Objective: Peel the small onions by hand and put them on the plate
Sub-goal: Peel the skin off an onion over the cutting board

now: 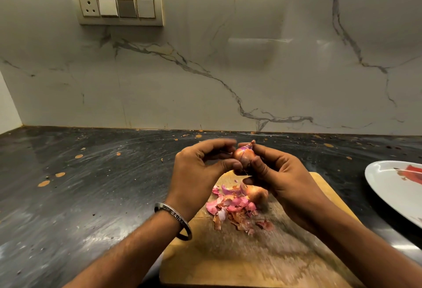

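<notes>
- A small copper-skinned onion point(243, 155) was held above the far end of the pale wooden cutting board point(228, 260), its long axis roughly upright, pointed tip uppermost.
- The right hand point(280, 180) was pinching it, fingers curled round it from the right.
- The left hand point(196, 169) was curled, thumb tip against the onion's lower left side (fingertips blurred; any skin held could not be told).
- A second unpeeled onion point(257, 193) lay on the board beside a heap of pink and brown peelings point(233, 210).
- The white plate point(388, 187) sat well to the right, nearer the right hand; the dark stone counter point(91, 185) between was judged unobstructed.
</notes>
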### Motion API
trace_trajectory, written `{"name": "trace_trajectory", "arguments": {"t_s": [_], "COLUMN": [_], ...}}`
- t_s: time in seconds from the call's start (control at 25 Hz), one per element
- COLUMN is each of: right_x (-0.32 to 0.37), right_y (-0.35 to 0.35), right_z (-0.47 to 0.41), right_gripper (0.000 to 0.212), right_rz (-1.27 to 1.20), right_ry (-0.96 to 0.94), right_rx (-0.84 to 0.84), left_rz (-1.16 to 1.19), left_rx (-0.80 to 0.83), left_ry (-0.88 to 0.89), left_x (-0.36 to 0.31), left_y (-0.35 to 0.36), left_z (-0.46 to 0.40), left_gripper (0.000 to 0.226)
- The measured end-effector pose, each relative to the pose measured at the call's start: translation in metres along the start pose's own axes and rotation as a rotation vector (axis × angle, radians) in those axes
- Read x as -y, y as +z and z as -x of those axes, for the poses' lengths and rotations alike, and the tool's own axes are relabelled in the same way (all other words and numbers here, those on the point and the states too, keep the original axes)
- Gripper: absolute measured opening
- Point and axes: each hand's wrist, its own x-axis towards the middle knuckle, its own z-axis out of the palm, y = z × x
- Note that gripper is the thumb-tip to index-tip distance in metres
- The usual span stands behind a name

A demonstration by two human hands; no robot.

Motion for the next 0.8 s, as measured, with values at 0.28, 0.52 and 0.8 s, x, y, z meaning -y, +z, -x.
{"name": "trace_trajectory", "arguments": {"t_s": [0.28, 0.52, 0.8], "right_x": [0.001, 0.0, -0.002], "right_y": [-0.0016, -0.0005, 0.0015], "right_z": [-0.0009, -0.0002, -0.0001], "right_gripper": [0.05, 0.043, 0.05], "right_rz": [-0.047, -0.031, -0.025], "right_ry": [0.038, 0.055, 0.044], "right_rx": [0.011, 0.017, -0.024], "left_rz": [0.053, -0.001, -0.024], "left_rx": [-0.024, 0.011, -0.088], "left_ry": [-0.014, 0.025, 0.041], "left_x": [0.0019, 0.0019, 0.0057], "left_y": [-0.0002, -0.0013, -0.0001], "left_z": [-0.0015, -0.0003, 0.0008], "left_gripper": [0.03, 0.03, 0.017]}}
